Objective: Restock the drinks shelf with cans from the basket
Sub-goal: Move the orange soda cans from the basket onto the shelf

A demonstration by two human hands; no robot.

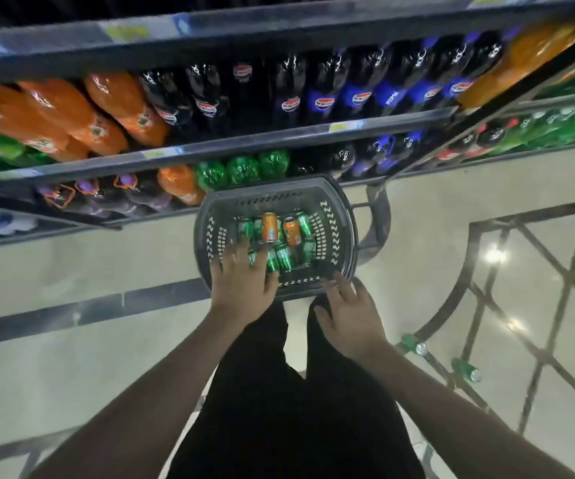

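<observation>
A dark shopping basket (pixel 343 216) of green and orange cans (pixel 281 236) sits on the floor below the drinks shelf (pixel 210 150). The left hand (pixel 243 283), fingers spread, reaches into the basket over the cans; the right hand (pixel 350 314) hovers open at the basket's near rim. Best to grip one upright can firmly around its middle.

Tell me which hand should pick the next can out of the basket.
Left. The left hand is already over the basket, fingers spread above the green cans. The right hand is open at the basket's near rim, farther from the cans and holding nothing.
</observation>
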